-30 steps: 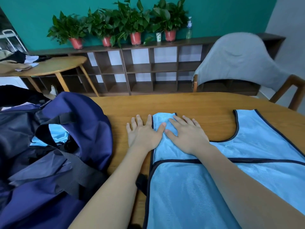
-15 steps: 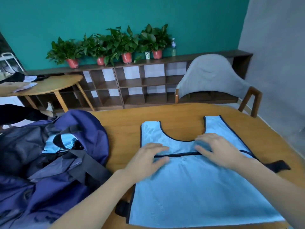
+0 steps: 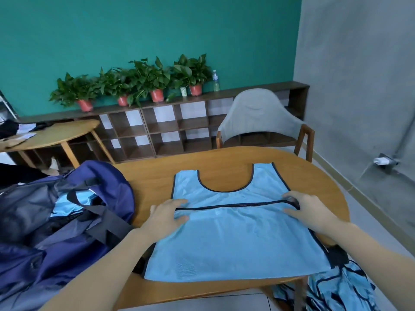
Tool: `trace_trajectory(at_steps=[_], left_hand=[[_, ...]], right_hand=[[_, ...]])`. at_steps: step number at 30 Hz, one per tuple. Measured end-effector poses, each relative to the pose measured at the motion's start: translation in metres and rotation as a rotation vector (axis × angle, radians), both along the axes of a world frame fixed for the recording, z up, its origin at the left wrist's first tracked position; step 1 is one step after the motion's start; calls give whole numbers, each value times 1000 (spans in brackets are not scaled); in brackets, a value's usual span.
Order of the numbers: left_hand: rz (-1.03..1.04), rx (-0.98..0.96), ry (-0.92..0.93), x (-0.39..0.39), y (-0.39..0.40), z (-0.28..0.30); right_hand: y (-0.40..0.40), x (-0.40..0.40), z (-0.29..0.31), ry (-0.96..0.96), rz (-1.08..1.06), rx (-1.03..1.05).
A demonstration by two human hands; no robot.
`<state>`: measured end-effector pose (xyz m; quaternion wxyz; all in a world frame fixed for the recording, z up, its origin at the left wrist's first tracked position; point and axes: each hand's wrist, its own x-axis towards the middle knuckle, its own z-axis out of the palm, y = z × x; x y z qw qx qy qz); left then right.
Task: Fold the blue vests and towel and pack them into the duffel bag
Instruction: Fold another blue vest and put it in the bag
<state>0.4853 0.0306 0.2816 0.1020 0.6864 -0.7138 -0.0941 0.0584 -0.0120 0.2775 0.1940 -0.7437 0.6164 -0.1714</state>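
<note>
Both hands are laid on the blue vest (image 3: 235, 239) at the dark-trimmed edge of its folded-over layer: the left hand (image 3: 167, 215) is seen pinching that edge at the left end between thumb and fingers, while the right hand (image 3: 307, 212) is pressed on the right end with fingers mostly straight; whether anything is pinched there cannot be told. The vest is spread flat on the bench (image 3: 224, 158), neck opening at the far side, and only one fold has been made in it so far. To the left, the duffel bag (image 3: 67, 221) is lying open, and light blue fabric (image 3: 69, 203) is glimpsed inside, so some packing is judged already done. Low at the near right, below the bench edge, more blue vests (image 3: 341, 288) are heaped unfolded. No towel can be made out. Plenty is reckoned left: this vest to be finished, the heap to be folded, everything to be packed.
</note>
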Motion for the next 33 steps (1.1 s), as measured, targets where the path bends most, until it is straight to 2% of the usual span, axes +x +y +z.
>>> trace_trajectory(at_steps=[4, 7, 9, 13, 15, 18, 22, 24, 28, 33], left_hand=[[26, 88, 224, 7, -7, 17], [7, 143, 296, 15, -2, 23], [24, 79, 333, 21, -1, 33], [52, -87, 553, 28, -14, 72], [81, -172, 511, 28, -31, 85], [164, -226, 419, 26, -61, 76], [253, 21, 435, 19, -75, 33], [272, 35, 406, 17, -72, 14], [331, -151, 464, 16, -65, 6], [300, -336, 542, 12, -58, 27]], right_hand=[[5, -3, 3, -159, -77, -31], [10, -5, 20, -230, -62, -59], [10, -6, 35, -280, -48, -62], [-15, -8, 67, -402, -75, -125], [-38, -6, 76, -447, -115, -160], [-73, 4, 64, -410, -169, -155], [-91, 12, 19, -290, -150, 51], [-88, 10, 3, -251, -157, 75], [-84, 5, 0, -273, -155, 1], [-79, 6, 30, -372, -173, -155]])
